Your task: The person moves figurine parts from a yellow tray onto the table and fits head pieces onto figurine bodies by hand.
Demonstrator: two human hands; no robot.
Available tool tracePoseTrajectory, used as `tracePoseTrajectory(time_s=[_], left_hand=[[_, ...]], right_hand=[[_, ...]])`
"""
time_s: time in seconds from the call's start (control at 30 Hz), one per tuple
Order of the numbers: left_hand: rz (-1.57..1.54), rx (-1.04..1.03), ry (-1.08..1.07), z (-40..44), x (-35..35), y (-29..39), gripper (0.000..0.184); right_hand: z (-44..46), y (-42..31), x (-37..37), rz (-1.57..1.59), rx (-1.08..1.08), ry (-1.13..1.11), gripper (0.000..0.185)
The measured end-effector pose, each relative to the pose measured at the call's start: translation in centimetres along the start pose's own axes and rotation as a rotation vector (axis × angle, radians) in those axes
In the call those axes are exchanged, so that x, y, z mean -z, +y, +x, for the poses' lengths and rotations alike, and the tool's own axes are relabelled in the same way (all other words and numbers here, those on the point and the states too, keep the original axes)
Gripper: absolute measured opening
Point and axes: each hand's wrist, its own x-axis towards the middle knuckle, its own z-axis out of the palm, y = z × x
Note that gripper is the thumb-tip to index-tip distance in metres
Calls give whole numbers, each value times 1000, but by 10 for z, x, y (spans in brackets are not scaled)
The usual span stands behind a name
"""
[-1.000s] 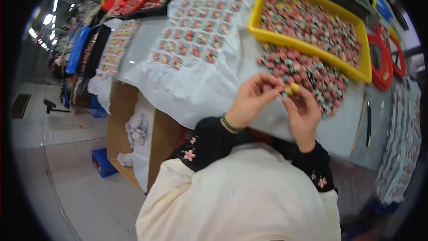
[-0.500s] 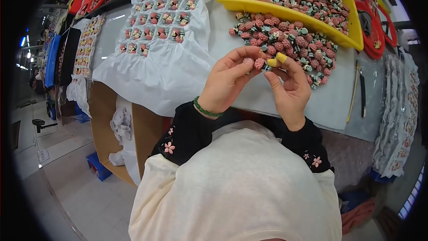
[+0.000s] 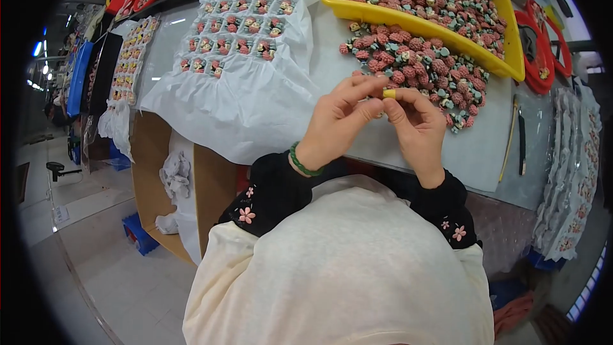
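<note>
My left hand [image 3: 337, 122], with a green bracelet at the wrist, has its thumb and fingers pinched round a small piece that is mostly hidden. My right hand [image 3: 418, 129] meets it fingertip to fingertip, pinching at the same place, with yellow covers on its fingers. Just beyond both hands lies a loose pile of small pink and grey-green figures [image 3: 424, 67]. Behind the pile stands a yellow tray [image 3: 421, 23] full of the same figures. To the left, rows of figures sit in the pockets of a white lined sheet [image 3: 236, 67].
An open cardboard box [image 3: 214, 182] holding crumpled paper stands at the left below the table edge. Two thin tools, one a black stick [image 3: 522, 144], lie at the right. Beyond them are red trays [image 3: 536, 57] and plastic-wrapped packs [image 3: 565, 172].
Since the oldest view, the scene has shifted with the camera. The pink piece seen between my hands half a second ago is now mostly covered by my fingers, and my fingertips are closer together.
</note>
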Motion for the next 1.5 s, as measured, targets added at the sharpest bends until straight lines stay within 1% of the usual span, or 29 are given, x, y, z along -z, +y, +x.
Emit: tracePoseTrajectory(time_s=[0.03,0.07,0.1,0.13,0.17,0.23,0.27,0.3,0.33,0.4,0.43,0.47,0.53,0.6,0.67,0.73,0.77,0.8,0.87,0.9,0.97,1.07,1.23,1.27,1.37,1.4,1.43,1.47,1.5], left_hand=[[127,10,-22,-2,0,3,33],[143,0,2,-2,0,4,33],[204,-45,-22,-3,1,2,34],[269,-84,-45,-4,3,-1,34],[166,-51,-42,-5,4,-4,36],[229,-54,24,-8,13,6,36],[265,-59,60,-9,17,11,36],[298,-110,152,-9,28,15,38],[305,-93,162,-10,44,16,38],[568,-264,489,-10,80,24,37],[736,-253,570,-15,94,29,37],[903,-263,657,-16,108,35,38],[1077,-146,662,-20,131,36,39],[1232,-20,558,-22,152,25,41],[1351,-191,552,-23,156,9,40],[1520,-316,572,-21,155,2,43],[1519,-267,552,-22,153,2,43],[1593,-166,525,-26,145,6,46],[1649,41,467,-30,136,8,55],[1644,12,464,-24,138,8,55],[1636,153,364,-30,139,4,65],[1635,176,356,-23,144,-2,71],[1625,158,352,-22,149,-8,72],[1610,180,318,-21,151,-7,72],[1593,166,316,-22,139,-1,69],[1665,89,416,-20,133,4,64],[1734,12,519,-20,126,11,58],[1728,20,507,-16,116,23,58],[1513,-126,451,-10,103,37,50]], right_hand=[[0,1,0,8,9,-18,16],[0,3,0,1,-25,6,16],[0,4,-1,-1,-61,24,15],[-1,5,-1,22,-56,-7,15],[-2,4,0,52,-73,4,15],[-3,0,-6,104,-104,-2,14],[-3,-4,-9,70,-101,32,14],[-6,-6,-10,33,-102,71,15],[-9,-6,-9,43,-119,63,15],[-10,-6,-5,-58,-74,23,17],[-11,-7,-4,-82,-111,10,17],[-12,-2,-4,-33,-130,33,16],[-12,-2,-6,-18,-147,-31,14],[-12,-1,-9,-10,-176,-42,13],[-11,3,-9,-28,-140,-67,12],[-11,3,-9,12,-131,-66,11],[-7,6,-7,-7,-104,-71,11],[-14,8,-3,-30,-110,-77,11],[-23,5,-2,-43,-173,-31,12],[-18,7,-1,-35,-138,-45,12],[-17,8,-1,-42,-123,-75,13],[-17,10,-2,-62,-79,-89,13],[-25,8,-4,-37,-135,-70,11],[-27,6,-3,-72,-109,-80,12],[-29,-3,5,-126,-14,-114,13],[-30,-3,8,-131,33,-129,14],[-31,-2,12,-141,24,-124,14],[-32,-2,15,-145,12,-120,14],[-33,-1,16,-127,4,-87,14]])
